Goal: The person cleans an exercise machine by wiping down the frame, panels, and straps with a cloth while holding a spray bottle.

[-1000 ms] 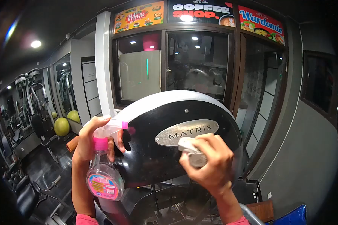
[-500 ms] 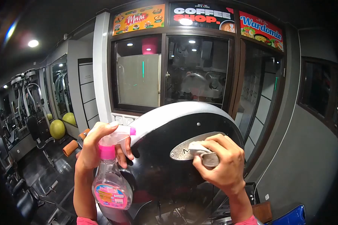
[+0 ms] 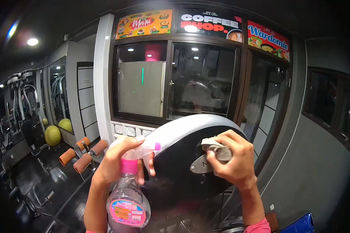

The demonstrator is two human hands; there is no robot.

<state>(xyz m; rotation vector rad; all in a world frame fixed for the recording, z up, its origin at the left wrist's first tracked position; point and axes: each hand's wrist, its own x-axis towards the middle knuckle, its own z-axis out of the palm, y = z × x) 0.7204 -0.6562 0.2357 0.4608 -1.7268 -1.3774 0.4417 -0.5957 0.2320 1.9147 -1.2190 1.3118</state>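
My left hand (image 3: 111, 161) is wrapped round the neck of a clear spray bottle (image 3: 129, 194) with a pink collar and a colourful label. Its nozzle points to the right. In my right hand (image 3: 235, 159) is a folded grey cloth (image 3: 221, 152), pressed against the black side cover (image 3: 175, 171) of a gym machine, just above an oval metal badge (image 3: 201, 165). My hand hides the right part of the badge. A silver curved rim (image 3: 198, 119) runs along the top of the cover.
Orange and brown foam rollers (image 3: 81, 165) of another machine stand at the left, with a green exercise ball (image 3: 53, 136) behind. Windows (image 3: 142, 87) under shop signs face me. A blue padded object (image 3: 299, 225) lies at lower right.
The cloth in my right hand has moved up from the badge's face to above it. My left hand and the bottle have shifted right in view, and the view itself has turned slightly.
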